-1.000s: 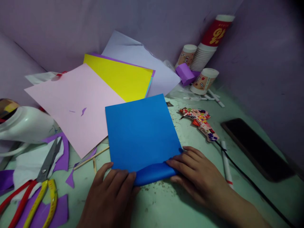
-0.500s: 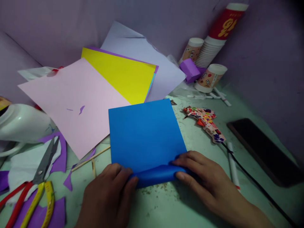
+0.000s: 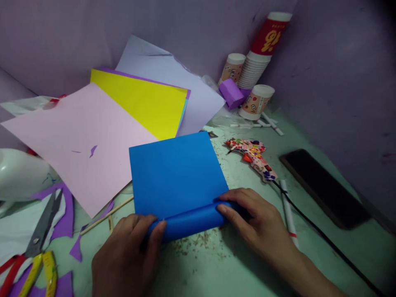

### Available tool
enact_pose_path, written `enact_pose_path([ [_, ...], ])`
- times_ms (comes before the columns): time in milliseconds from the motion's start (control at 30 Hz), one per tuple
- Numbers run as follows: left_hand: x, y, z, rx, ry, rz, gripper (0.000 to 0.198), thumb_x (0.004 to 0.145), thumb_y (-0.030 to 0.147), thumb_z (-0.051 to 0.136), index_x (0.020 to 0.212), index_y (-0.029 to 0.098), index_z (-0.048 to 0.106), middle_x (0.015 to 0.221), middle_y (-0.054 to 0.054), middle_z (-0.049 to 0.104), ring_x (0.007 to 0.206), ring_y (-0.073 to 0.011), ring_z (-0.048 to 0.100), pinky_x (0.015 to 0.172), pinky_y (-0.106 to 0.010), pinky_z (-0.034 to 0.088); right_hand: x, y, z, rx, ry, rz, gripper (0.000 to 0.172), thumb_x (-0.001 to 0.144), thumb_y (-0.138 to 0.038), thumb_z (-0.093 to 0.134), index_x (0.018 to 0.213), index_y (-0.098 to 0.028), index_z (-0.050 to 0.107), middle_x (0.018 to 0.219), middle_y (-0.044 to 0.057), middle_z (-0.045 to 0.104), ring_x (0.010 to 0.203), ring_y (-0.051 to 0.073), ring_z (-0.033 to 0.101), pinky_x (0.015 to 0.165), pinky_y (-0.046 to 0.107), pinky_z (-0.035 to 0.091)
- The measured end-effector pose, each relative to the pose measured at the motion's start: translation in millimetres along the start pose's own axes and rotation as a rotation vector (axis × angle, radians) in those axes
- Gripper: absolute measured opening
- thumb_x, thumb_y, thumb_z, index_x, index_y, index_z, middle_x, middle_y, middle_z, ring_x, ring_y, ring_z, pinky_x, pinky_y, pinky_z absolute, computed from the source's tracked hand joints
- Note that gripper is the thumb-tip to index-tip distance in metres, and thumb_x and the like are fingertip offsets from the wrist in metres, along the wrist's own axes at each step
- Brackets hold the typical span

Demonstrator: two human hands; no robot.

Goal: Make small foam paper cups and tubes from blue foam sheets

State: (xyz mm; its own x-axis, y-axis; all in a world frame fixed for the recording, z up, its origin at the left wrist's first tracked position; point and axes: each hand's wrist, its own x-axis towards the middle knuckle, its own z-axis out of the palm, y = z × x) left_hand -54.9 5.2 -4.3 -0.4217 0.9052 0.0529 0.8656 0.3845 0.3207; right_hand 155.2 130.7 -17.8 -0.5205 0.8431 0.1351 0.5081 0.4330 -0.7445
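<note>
A crafter's left hand (image 3: 125, 249) and right hand (image 3: 261, 222) hold, grips narrow, opposite ends of the rolled six-o'clock edge (image 3: 188, 222) of a blue craft sheet (image 3: 176, 175) on the desk (image 3: 201, 274), hot glue gun (image 3: 255, 159) at three o'clock, an apparent rolling step whose next turn likely calls for even pressure.

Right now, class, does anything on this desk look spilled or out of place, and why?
Yes. Brown specks are scattered on the tabletop just in front of the partly rolled blue sheet, like crumbs or dirt. Small purple scraps also lie on the plain pink sheet, looking like stray offcuts.
</note>
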Motion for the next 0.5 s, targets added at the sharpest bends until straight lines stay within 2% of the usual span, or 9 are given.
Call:
enact_pose_path([
  [100, 0, 10, -0.6, 0.039, 0.007, -0.124, 0.039, 0.09, 0.053, 0.035, 0.1, 0.026, 0.061, 0.095, -0.003, 0.066, 0.085, -0.0231, 0.063, 0.062, -0.032, 0.045, 2, 1, 2, 0.013, 0.035, 0.046, 0.019, 0.086, -0.035, 0.062, 0.098, -0.021, 0.065, 0.093, 0.005, 0.068, 0.088, 0.021, 0.061, 0.077, 0.037, 0.049],
  [200, -1, 15, -2.5, 0.115, -0.029, -0.254, 0.033, 0.09, 0.049, 0.035, 0.101, 0.025, 0.054, 0.088, -0.003, 0.068, 0.075, -0.0248, 0.064, 0.06, -0.033, 0.042, 1, 1, 2, 0.031, 0.045, 0.076, 0.018, 0.085, -0.036, 0.062, 0.095, -0.02, 0.065, 0.093, 0.006, 0.068, 0.087, 0.021, 0.061, 0.077, 0.037, 0.049],
  [300, -1, 15, -3.5, 0.138, -0.037, -0.193, 0.028, 0.092, 0.045, 0.033, 0.09, 0.025, 0.053, 0.081, -0.002, 0.065, 0.078, -0.0249, 0.064, 0.061, -0.032, 0.04, 1, 1, 1, 0.015, 0.047, 0.07, 0.017, 0.085, -0.036, 0.062, 0.09, -0.021, 0.066, 0.089, 0.005, 0.068, 0.085, 0.021, 0.062, 0.076, 0.035, 0.048],
  [400, 0, 13, -3.2, 0.096, 0.01, -0.15, 0.027, 0.092, 0.043, 0.034, 0.091, 0.024, 0.053, 0.085, -0.003, 0.065, 0.084, -0.0241, 0.063, 0.064, -0.031, 0.04, 3, 0, 0, -0.019, 0.036, 0.067, 0.019, 0.086, -0.038, 0.06, 0.09, -0.021, 0.067, 0.088, 0.004, 0.069, 0.083, 0.02, 0.063, 0.074, 0.034, 0.048],
  [500, -2, 14, -4.9, 0.071, -0.03, -0.167, 0.027, 0.091, 0.043, 0.034, 0.094, 0.024, 0.053, 0.084, -0.003, 0.065, 0.082, -0.0243, 0.064, 0.063, -0.031, 0.04, 2, -3, -4, -0.056, -0.024, 0.07, 0.022, 0.088, -0.039, 0.056, 0.092, -0.021, 0.068, 0.087, 0.004, 0.07, 0.078, 0.019, 0.064, 0.069, 0.032, 0.049],
])
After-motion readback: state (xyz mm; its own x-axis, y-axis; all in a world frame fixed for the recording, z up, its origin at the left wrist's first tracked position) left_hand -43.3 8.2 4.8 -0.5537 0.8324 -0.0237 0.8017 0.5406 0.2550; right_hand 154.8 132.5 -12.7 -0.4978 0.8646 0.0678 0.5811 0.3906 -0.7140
